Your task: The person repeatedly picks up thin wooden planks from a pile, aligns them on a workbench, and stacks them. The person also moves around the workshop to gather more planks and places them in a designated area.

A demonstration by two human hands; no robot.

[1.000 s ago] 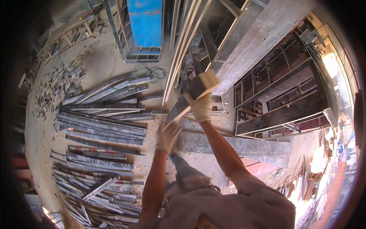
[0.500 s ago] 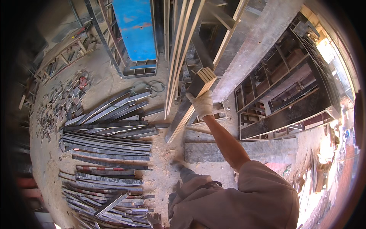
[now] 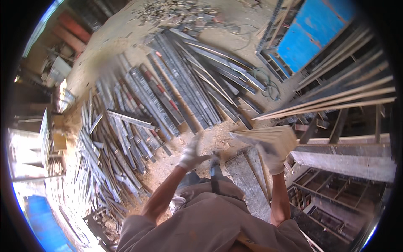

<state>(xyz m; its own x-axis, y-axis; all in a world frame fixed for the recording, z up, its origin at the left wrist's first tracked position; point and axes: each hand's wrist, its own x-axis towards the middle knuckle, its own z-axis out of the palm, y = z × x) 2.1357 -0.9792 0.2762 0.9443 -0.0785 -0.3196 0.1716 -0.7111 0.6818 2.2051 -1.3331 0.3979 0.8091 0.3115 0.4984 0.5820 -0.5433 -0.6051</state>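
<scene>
My right hand, in a pale glove, is closed round a short bundle of dark-faced plywood strips. Their light, layered edges show, and the bundle lies slantwise with its far end pointing left. Motion blurs it a little. My left hand, also gloved, is held out in front of my body to the left of the bundle, apart from it. Its thumb is spread away from the fingers, and nothing is in it.
Piles of long dark plywood strips cover the ground ahead and to the left. Leaning boards and framed panels stand at the right. A blue panel, coiled hose and small offcuts lie farther off.
My view has swung left. My left hand has come up from the lower edge to the middle, while my right hand keeps hold of the plywood bundle.
</scene>
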